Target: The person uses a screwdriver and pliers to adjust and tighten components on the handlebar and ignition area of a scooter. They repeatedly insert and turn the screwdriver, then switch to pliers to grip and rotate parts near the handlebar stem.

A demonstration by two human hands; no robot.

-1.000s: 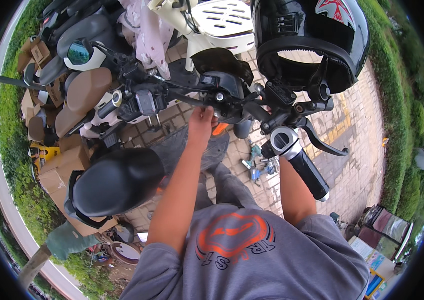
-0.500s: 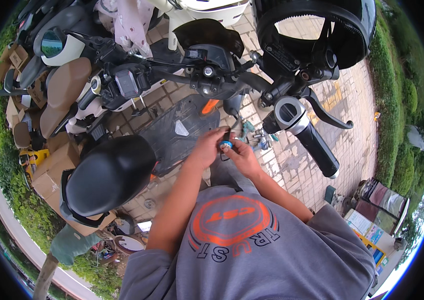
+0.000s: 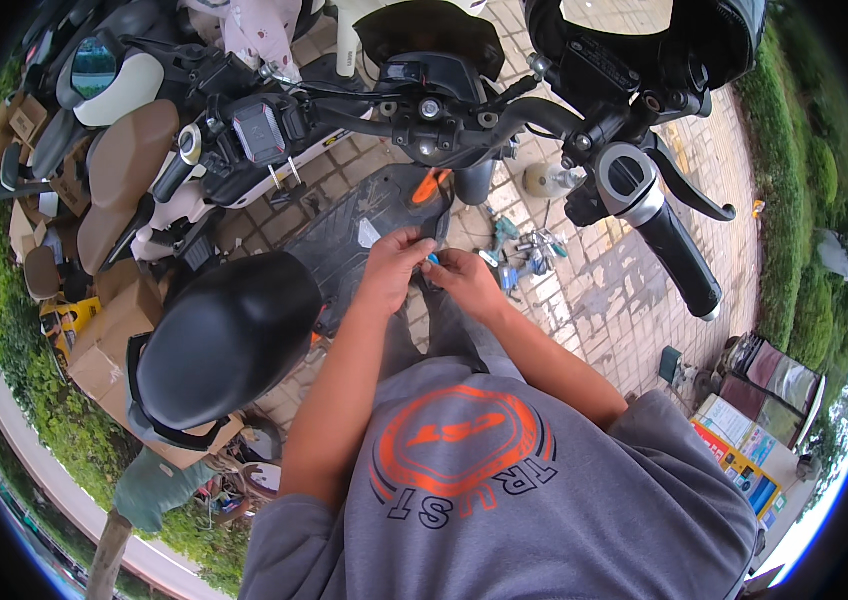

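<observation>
One dark scooter [image 3: 319, 230] hogs most of this shot, running from the lower left up to the top centre. Its handlebar [image 3: 427, 140] spans the top half, and the footboard sits low and open in the middle, so I'd guess that's why the person is standing right beside it: plenty of elbow room there. The black seat [image 3: 229, 345] is left of centre, with a cardboard box [image 3: 119, 330] poking out behind it at the left.

Next size down, a black helmet [image 3: 719, 45], cut off by the top edge at upper right. Looks parked up by the bar, likely just to keep it off the ground, but I can't see what holds it.

Then a few power tools [image 3: 506, 240] clumped on the paving right of centre, probably put there to be within easy reach.

Now the hands, dead centre, fingertips meeting. The left hand [image 3: 394, 265] has thumb and fingers closed in a pinch; the right hand [image 3: 469, 283] is curled in the same way from the other side. Tiniest of all, a blue piece [image 3: 432, 260] nipped between the two, presumably because it's too small for a full-palm grip. Can't tell which hand bears more of it.
</observation>
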